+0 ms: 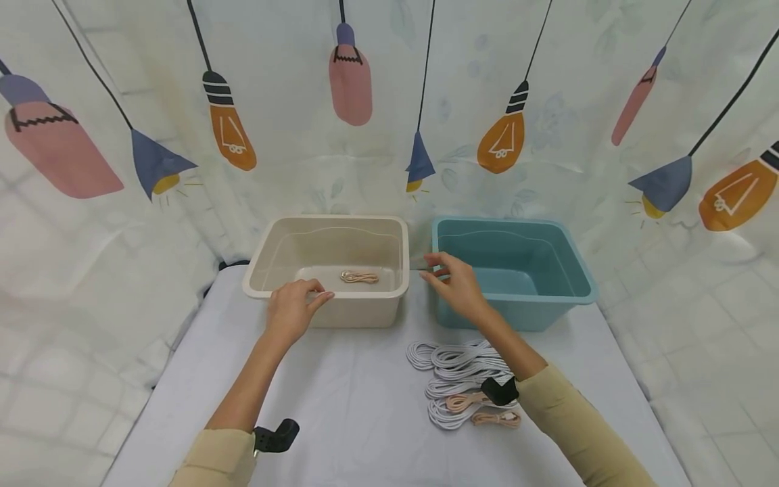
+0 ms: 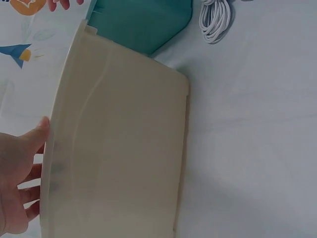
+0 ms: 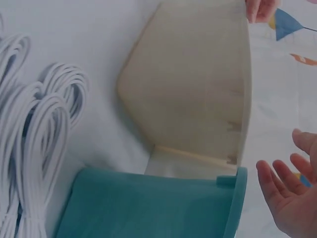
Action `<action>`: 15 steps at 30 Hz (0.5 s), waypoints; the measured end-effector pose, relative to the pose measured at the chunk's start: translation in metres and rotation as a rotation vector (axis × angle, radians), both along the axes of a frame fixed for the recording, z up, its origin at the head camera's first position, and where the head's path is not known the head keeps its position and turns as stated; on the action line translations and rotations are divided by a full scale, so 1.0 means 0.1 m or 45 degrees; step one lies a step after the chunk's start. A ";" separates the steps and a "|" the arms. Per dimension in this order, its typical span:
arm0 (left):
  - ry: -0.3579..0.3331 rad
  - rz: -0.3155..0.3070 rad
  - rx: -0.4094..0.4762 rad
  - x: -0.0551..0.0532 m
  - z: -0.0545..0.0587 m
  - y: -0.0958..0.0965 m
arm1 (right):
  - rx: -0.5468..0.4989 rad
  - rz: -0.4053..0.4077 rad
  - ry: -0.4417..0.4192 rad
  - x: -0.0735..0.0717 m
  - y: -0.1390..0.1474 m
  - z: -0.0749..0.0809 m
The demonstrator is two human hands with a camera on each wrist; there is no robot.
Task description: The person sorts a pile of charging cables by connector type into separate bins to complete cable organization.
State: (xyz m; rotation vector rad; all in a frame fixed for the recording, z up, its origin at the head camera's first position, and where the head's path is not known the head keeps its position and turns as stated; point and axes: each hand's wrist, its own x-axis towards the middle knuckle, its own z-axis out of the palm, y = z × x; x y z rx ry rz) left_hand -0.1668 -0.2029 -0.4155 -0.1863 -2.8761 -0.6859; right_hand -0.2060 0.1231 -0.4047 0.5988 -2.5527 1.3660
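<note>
No text, label, brand, number or sign can be read in any view. The printed backdrop across the upper part of the head view bears lamp drawings without letters; the beige bin and teal bin at centre show no legible marking.

pale curtain behind; orange bulbs, pink lamps, blue lampshades printed on it; white tablecloth, faintly creased

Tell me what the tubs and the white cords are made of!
Beige tub: probably plastic, smooth and satin, with a moulded rim. Blue-green tub: probably plastic too, with soft shine inside. White cords: maybe a smooth plastic or rubbery coat, bending in even loops; their insides don't show.
</note>
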 end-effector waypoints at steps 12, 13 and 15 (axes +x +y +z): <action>-0.062 0.009 -0.013 -0.01 0.03 0.01 | 0.001 0.008 0.072 0.27 0.16 -0.18; -0.065 0.009 -0.011 -0.01 0.03 0.02 | 0.003 0.004 0.074 0.29 0.18 -0.19; -0.068 0.009 -0.012 -0.01 0.03 0.02 | 0.008 0.004 0.069 0.34 0.21 -0.20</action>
